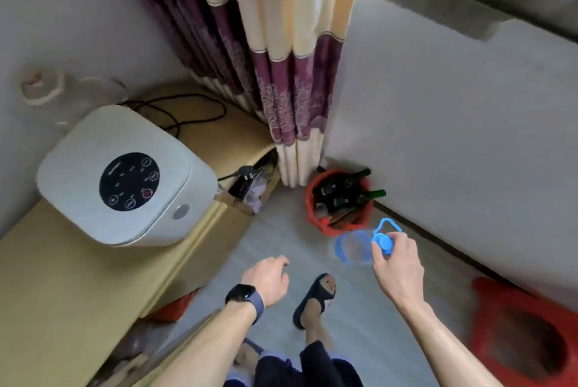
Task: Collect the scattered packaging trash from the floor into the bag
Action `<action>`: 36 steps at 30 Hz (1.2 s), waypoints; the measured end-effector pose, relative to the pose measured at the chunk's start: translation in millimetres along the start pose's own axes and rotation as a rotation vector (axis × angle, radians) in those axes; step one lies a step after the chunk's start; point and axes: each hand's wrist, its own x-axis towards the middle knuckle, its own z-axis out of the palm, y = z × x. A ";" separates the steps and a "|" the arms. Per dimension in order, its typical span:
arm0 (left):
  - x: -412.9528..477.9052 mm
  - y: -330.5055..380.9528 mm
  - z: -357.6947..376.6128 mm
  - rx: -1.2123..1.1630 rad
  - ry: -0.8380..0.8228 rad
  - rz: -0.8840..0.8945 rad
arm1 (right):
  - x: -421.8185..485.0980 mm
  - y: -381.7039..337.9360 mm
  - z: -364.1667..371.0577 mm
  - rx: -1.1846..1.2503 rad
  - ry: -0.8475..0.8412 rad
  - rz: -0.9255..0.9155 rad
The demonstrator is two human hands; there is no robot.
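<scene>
Our right hand (395, 264) grips blue cap (383, 244) of clear plastic bottle (355, 245), held above floor (275, 230) just beside red bag (327, 230). Our left hand (266, 280) hangs relaxed, holding nothing, dark watch (245, 299) on wrist. We see dark glass bottles (347, 195) in bag, curtain (281, 58) behind it, white cooker (125, 174) on wooden counter (47, 277) at left.

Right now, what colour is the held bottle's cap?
The cap is blue; the head view shows it.

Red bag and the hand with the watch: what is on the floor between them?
Nothing. The head view shows only bare grey floor between the red bag and the left hand.
</scene>
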 end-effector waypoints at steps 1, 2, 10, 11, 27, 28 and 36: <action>11.4 4.9 -2.4 0.026 -0.001 0.007 | 11.9 2.2 -0.3 0.007 0.007 -0.007; 27.2 13.2 -2.8 0.055 -0.013 0.016 | 28.4 8.0 0.4 0.014 0.006 -0.009; 167.7 43.2 37.6 0.163 -0.137 -0.017 | 158.8 49.1 55.7 0.022 -0.028 -0.006; 191.1 41.3 48.4 0.164 -0.149 -0.019 | 177.5 57.1 70.5 0.036 -0.023 0.001; 384.9 11.5 106.0 0.282 0.053 0.154 | 326.8 206.4 223.3 0.468 0.014 0.522; 393.1 13.3 109.1 0.290 0.089 0.187 | 327.0 206.2 224.3 0.446 0.006 0.526; 425.8 23.7 131.7 0.268 0.023 0.222 | 313.4 200.2 234.7 0.236 -0.077 0.465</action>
